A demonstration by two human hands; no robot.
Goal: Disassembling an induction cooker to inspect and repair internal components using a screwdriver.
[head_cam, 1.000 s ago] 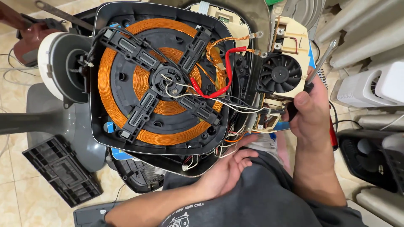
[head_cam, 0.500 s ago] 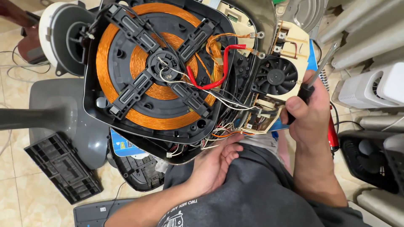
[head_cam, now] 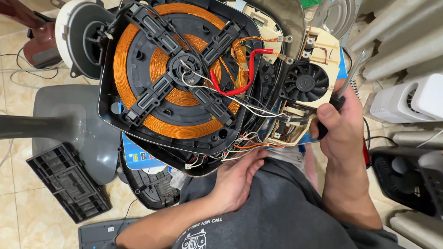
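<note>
The opened cooker [head_cam: 184,78] rests on the person's lap, its copper coil [head_cam: 138,87] facing up and loose wires [head_cam: 240,147] trailing at the near edge. The left hand [head_cam: 237,177] cups that lower edge from beneath, fingers spread. The right hand [head_cam: 339,127] is clamped around a screwdriver [head_cam: 344,85], beside the small black fan [head_cam: 304,83] on the beige board [head_cam: 318,50].

Tiled floor [head_cam: 14,203]; black grille [head_cam: 69,182], grey fan base [head_cam: 87,124].
</note>
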